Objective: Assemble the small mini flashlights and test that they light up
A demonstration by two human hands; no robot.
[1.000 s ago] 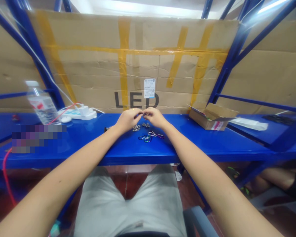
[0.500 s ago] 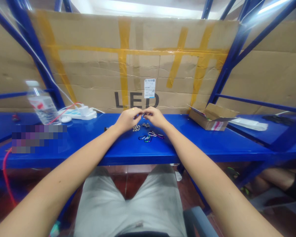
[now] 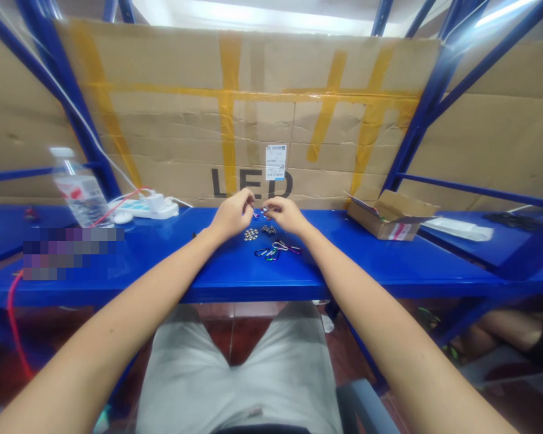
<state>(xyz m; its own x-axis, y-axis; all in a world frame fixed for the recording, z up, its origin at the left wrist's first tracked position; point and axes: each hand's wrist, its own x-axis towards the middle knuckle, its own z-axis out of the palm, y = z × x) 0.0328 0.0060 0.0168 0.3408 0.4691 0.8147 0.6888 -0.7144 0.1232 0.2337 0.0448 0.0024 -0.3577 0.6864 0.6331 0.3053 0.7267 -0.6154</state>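
Over the far part of the blue table (image 3: 221, 271), my right hand (image 3: 286, 214) pinches a small silver metal ring (image 3: 265, 209) at its fingertips. My left hand (image 3: 234, 212) is raised just left of it, fingers curled together; what they hold, if anything, is hidden. A small purple piece (image 3: 256, 215) shows between the hands. Nearer to me lie a group of small round metal pieces (image 3: 251, 234) and a heap of small dark-silver metal parts (image 3: 268, 229). Several coloured carabiners (image 3: 271, 253) lie in front of these.
An open cardboard box (image 3: 382, 220) stands to the right, beside a white flat packet (image 3: 461, 229). A water bottle (image 3: 79, 190) and a white power strip (image 3: 151, 207) are on the left. A large cardboard panel (image 3: 185, 132) closes off the back. Another person's leg (image 3: 502, 328) shows at lower right.
My hands were together at the fingertips; my left hand has moved up and left, away from the right. The ring in my right fingers now shows.
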